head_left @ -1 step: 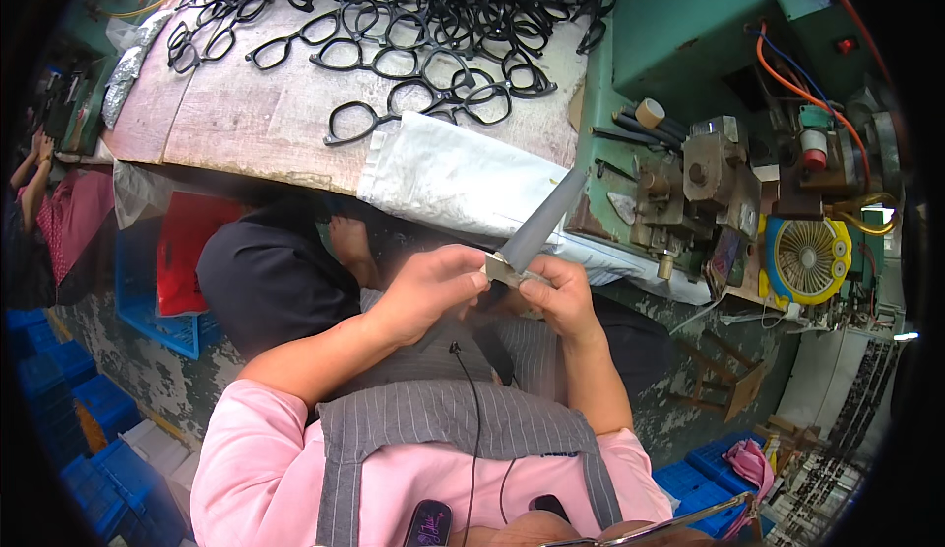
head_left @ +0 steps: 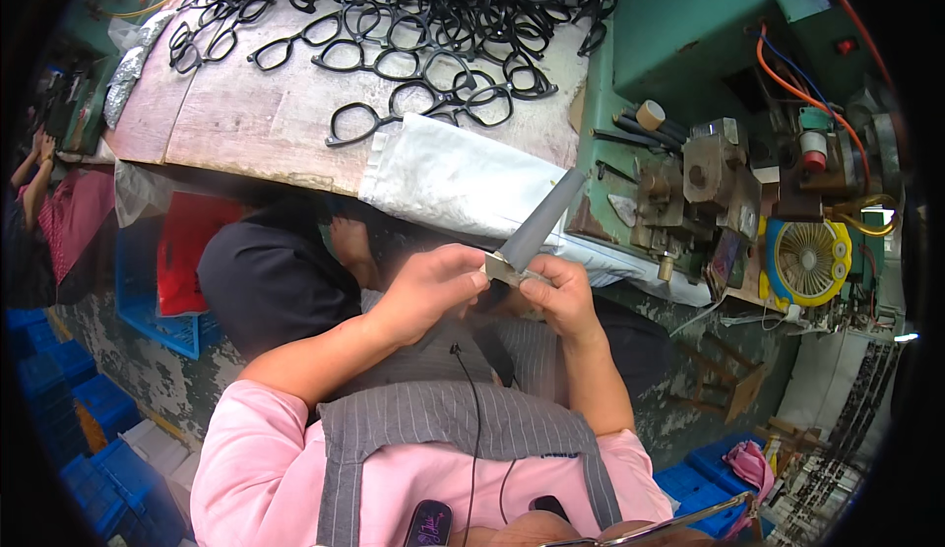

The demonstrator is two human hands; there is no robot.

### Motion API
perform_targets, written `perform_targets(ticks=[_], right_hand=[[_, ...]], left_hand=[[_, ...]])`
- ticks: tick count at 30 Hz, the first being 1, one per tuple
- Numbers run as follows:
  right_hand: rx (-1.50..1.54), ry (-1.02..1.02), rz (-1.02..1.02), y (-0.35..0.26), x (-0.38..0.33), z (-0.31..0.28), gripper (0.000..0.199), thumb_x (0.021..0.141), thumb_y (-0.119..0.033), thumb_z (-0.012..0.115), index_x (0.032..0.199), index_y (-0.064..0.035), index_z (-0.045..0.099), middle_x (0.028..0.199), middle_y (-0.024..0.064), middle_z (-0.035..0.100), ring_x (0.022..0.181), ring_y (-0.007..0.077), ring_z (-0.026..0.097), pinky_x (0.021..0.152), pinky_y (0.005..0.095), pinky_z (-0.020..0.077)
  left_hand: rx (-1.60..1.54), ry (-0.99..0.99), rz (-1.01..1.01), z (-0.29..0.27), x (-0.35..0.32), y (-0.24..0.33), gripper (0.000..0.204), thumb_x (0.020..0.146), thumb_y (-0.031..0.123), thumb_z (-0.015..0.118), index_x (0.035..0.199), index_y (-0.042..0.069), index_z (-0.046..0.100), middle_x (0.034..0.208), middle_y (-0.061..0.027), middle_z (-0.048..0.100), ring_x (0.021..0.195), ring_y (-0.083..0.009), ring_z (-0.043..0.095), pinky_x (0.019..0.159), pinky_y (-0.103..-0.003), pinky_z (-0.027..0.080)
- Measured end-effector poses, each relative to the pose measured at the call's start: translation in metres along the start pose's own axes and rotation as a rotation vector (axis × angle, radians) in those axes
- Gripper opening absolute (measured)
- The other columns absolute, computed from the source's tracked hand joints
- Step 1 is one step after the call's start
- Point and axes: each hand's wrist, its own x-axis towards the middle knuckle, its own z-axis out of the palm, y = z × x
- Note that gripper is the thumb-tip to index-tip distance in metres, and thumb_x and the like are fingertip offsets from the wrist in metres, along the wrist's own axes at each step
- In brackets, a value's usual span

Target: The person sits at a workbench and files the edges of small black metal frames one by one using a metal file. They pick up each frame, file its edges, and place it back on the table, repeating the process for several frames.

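Beyond the apron (head_left: 443, 419), the left hand (head_left: 433, 291) and right hand (head_left: 561, 297) stay as before, fingers pinched on a partly hidden small metal piece (head_left: 501, 269). A grey tapered bar (head_left: 541, 220) slants away past the white cloth (head_left: 458, 173); farther, bare bench (head_left: 246, 128) fronts black eyeglass frames (head_left: 409, 30).
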Motion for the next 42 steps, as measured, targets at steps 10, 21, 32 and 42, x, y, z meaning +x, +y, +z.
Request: perform_targets(ticks=[10,21,32,42], right_hand=[[0.018,-0.07,0.048,-0.028,0.05,0.014,0.021,0.083,-0.012,0.069,0.094,0.0047,0.063,0.063,-0.0005,0.053,0.05,0.0054,0.04,0.046,0.0209,0.0285],[0.019,-0.069,0.058,-0.027,0.067,0.017,0.02,0.081,-0.011,0.071,0.091,0.0051,0.064,0.063,0.0006,0.054,0.05,0.0057,0.039,0.045,0.0205,0.0278],[0.131,-0.058,0.0,-0.027,0.071,0.02,0.016,0.081,-0.008,0.071,0.088,0.0041,0.062,0.065,0.0014,0.055,0.051,0.0054,0.04,0.046,0.0205,0.0282],[0.198,-0.027,-0.015,-0.024,0.082,0.015,0.011,0.08,-0.004,0.067,0.087,0.0035,0.063,0.066,-0.0001,0.055,0.051,0.0046,0.038,0.046,0.0198,0.027]], left_hand=[[0.033,0.187,0.112,-0.011,0.003,0.011,0.017,0.093,0.013,0.058,0.106,0.001,0.061,0.087,-0.0011,0.061,0.072,-0.0073,0.054,0.064,-0.022,0.045],[0.02,0.195,0.126,-0.022,0.0,0.009,0.02,0.093,0.011,0.057,0.109,0.0,0.06,0.09,-0.0019,0.059,0.075,-0.0085,0.054,0.064,-0.022,0.045],[0.024,0.226,0.154,-0.016,-0.007,0.01,0.022,0.094,0.012,0.057,0.111,-0.001,0.06,0.091,-0.0016,0.057,0.074,-0.0079,0.054,0.066,-0.022,0.045],[0.216,0.254,0.252,-0.017,-0.006,0.012,0.026,0.094,0.013,0.056,0.115,-0.001,0.061,0.087,0.0003,0.051,0.072,-0.0073,0.052,0.064,-0.021,0.045]])
